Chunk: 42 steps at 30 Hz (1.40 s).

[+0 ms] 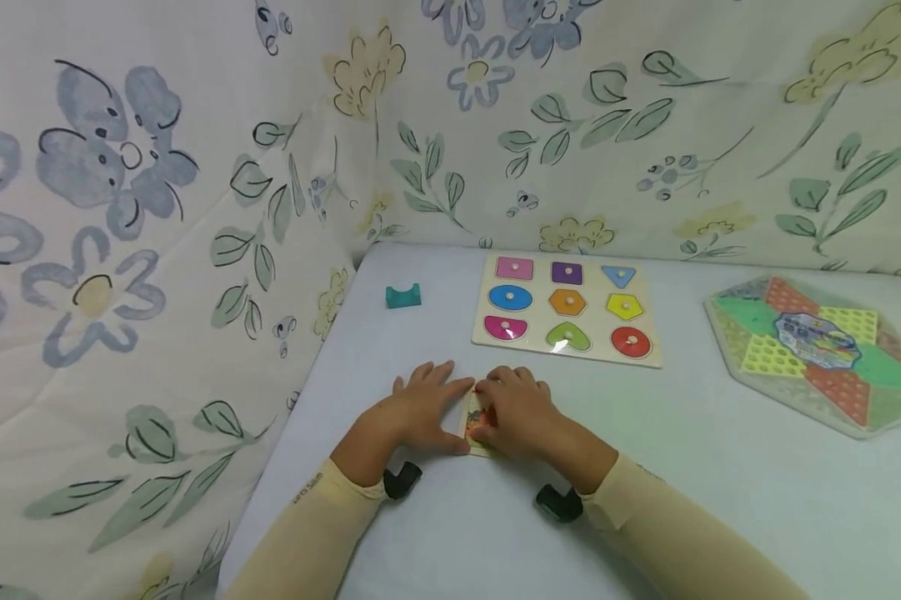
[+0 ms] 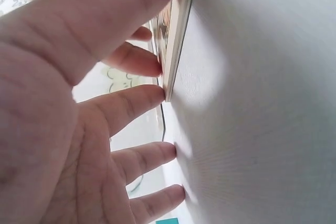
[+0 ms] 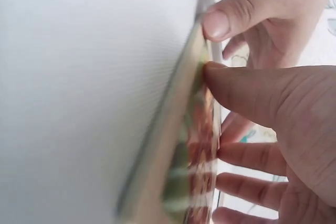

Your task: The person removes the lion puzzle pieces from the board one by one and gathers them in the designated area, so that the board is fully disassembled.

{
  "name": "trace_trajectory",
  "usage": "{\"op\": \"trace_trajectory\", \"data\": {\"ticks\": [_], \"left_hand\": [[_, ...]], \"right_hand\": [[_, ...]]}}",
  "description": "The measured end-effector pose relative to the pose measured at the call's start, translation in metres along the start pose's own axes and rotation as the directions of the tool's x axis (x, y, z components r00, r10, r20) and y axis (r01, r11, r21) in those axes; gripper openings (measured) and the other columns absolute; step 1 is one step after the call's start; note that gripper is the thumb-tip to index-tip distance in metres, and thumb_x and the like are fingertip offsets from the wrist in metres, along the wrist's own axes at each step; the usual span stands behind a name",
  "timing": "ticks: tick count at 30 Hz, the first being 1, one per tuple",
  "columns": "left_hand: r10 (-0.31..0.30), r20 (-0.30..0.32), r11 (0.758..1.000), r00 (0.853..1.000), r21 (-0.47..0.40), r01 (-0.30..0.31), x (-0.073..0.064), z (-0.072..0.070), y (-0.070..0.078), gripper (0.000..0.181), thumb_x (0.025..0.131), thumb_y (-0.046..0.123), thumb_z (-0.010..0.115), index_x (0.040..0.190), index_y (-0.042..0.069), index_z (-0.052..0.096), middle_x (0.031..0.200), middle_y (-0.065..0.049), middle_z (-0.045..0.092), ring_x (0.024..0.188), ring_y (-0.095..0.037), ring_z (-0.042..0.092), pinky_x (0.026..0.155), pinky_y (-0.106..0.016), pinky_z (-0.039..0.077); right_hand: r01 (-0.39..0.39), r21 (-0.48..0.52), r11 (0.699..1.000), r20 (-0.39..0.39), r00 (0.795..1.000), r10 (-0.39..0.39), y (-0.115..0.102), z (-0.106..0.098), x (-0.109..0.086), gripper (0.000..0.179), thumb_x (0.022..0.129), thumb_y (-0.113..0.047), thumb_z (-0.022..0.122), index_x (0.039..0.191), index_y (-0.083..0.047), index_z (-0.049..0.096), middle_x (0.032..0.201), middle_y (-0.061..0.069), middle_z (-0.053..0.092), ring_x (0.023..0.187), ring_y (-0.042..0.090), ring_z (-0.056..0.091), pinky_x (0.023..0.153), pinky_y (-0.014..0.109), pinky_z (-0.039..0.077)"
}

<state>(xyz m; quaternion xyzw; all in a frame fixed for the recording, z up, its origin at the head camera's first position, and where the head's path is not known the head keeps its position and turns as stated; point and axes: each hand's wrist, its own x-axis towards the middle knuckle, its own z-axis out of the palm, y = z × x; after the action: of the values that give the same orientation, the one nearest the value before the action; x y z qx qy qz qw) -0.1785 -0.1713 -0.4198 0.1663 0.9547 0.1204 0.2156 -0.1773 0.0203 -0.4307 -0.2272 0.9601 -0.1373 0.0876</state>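
Observation:
A small flat board (image 1: 476, 421) with a coloured picture and pale wooden edges lies on the table in the head view. My left hand (image 1: 420, 410) is spread beside its left side, thumb at the near corner and index fingertip at the far corner. In the left wrist view the other left fingers (image 2: 149, 158) reach straight down to the table. My right hand (image 1: 521, 412) is over the board's right part. In the right wrist view its thumb and fingertips touch the picture face (image 3: 197, 129), the thumb near the end where the left thumb presses the rim.
Behind the hands lies a shape puzzle board (image 1: 528, 317) with knobbed coloured pieces. A teal curved block (image 1: 403, 296) stands to its left. At the right is a hexagonal game board (image 1: 758, 392) in clear wrapping. Floral cloth (image 1: 450, 225) hangs along the table's back and left.

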Motion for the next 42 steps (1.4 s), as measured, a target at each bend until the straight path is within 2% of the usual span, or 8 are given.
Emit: {"op": "trace_trajectory", "data": {"ticks": [8, 14, 20, 24, 27, 34, 37, 42], "left_hand": [[-0.015, 0.01, 1.0, 1.0, -0.004, 0.015, -0.001, -0.002, 0.001, 0.094, 0.079, 0.053, 0.083, 0.159, 0.034, 0.037, 0.171, -0.005, 0.019, 0.157, -0.039, 0.012, 0.116, -0.076, 0.017], [-0.028, 0.014, 1.0, 1.0, 0.0, 0.028, 0.001, -0.002, 0.003, 0.094, 0.078, 0.053, 0.083, 0.159, 0.035, 0.038, 0.171, -0.005, 0.02, 0.157, -0.039, 0.012, 0.115, -0.077, 0.019], [-0.038, 0.015, 0.999, 0.999, 0.006, 0.038, 0.001, -0.002, 0.006, 0.095, 0.077, 0.052, 0.085, 0.158, 0.036, 0.038, 0.171, -0.004, 0.021, 0.157, -0.038, 0.013, 0.115, -0.076, 0.02], [-0.041, 0.019, 0.999, 0.999, 0.012, 0.041, 0.002, -0.002, 0.007, 0.095, 0.077, 0.053, 0.085, 0.158, 0.035, 0.038, 0.171, -0.004, 0.021, 0.157, -0.038, 0.013, 0.115, -0.076, 0.021], [-0.047, 0.023, 0.999, 0.999, 0.015, 0.047, 0.001, -0.002, 0.007, 0.094, 0.078, 0.053, 0.084, 0.158, 0.034, 0.038, 0.171, -0.004, 0.02, 0.157, -0.038, 0.013, 0.115, -0.075, 0.021], [-0.064, 0.012, 0.997, 0.998, 0.036, 0.064, 0.002, 0.0, 0.007, 0.096, 0.078, 0.053, 0.084, 0.159, 0.036, 0.037, 0.171, -0.004, 0.02, 0.157, -0.039, 0.012, 0.115, -0.075, 0.022], [-0.065, 0.01, 0.997, 0.998, 0.036, 0.064, 0.002, 0.001, 0.006, 0.096, 0.078, 0.053, 0.084, 0.159, 0.036, 0.036, 0.171, -0.005, 0.02, 0.157, -0.039, 0.012, 0.115, -0.075, 0.022], [-0.058, 0.012, 0.998, 0.998, 0.021, 0.057, 0.002, 0.002, 0.009, 0.095, 0.078, 0.052, 0.084, 0.159, 0.035, 0.036, 0.171, -0.005, 0.019, 0.157, -0.039, 0.012, 0.116, -0.075, 0.021]], "right_hand": [[-0.041, 0.045, 0.998, 0.058, 0.998, 0.039, -0.005, -0.008, 0.014, 0.073, 0.074, -0.044, 0.09, 0.132, -0.009, 0.063, 0.135, 0.011, 0.056, 0.124, 0.031, 0.047, 0.095, 0.051, 0.049], [-0.046, 0.06, 0.997, 0.03, 0.999, 0.045, -0.003, -0.01, 0.015, 0.067, 0.076, -0.038, 0.091, 0.129, -0.01, 0.061, 0.127, 0.008, 0.058, 0.118, 0.027, 0.045, 0.099, 0.048, 0.046], [-0.05, 0.26, 0.964, -0.012, 0.998, 0.055, 0.004, -0.011, 0.014, 0.028, 0.091, -0.019, 0.078, 0.116, -0.018, 0.064, 0.104, -0.003, 0.068, 0.098, 0.016, 0.057, 0.093, 0.036, 0.055], [-0.016, 0.36, 0.933, 0.0, 1.0, 0.017, 0.02, -0.018, 0.012, 0.021, 0.094, -0.019, 0.076, 0.113, -0.02, 0.067, 0.098, -0.004, 0.07, 0.091, 0.014, 0.063, 0.082, 0.031, 0.06], [-0.05, 0.414, 0.909, 0.018, 0.999, 0.046, 0.04, -0.029, 0.005, 0.018, 0.095, -0.019, 0.075, 0.112, -0.018, 0.07, 0.099, -0.001, 0.07, 0.092, 0.018, 0.065, 0.078, 0.031, 0.06], [-0.179, 0.38, 0.907, 0.079, 0.984, 0.16, 0.092, -0.039, -0.014, 0.018, 0.093, -0.018, 0.076, 0.111, -0.014, 0.075, 0.099, 0.002, 0.069, 0.089, 0.02, 0.061, 0.069, 0.026, 0.055], [-0.203, 0.367, 0.908, 0.113, 0.978, 0.173, 0.102, -0.036, -0.017, 0.02, 0.093, -0.018, 0.077, 0.111, -0.012, 0.076, 0.098, 0.002, 0.069, 0.087, 0.019, 0.06, 0.068, 0.026, 0.055], [-0.198, 0.281, 0.939, 0.093, 0.979, 0.179, 0.105, -0.034, -0.018, 0.017, 0.091, -0.017, 0.079, 0.107, -0.012, 0.077, 0.096, 0.002, 0.068, 0.092, 0.021, 0.058, 0.077, 0.032, 0.057]]}}
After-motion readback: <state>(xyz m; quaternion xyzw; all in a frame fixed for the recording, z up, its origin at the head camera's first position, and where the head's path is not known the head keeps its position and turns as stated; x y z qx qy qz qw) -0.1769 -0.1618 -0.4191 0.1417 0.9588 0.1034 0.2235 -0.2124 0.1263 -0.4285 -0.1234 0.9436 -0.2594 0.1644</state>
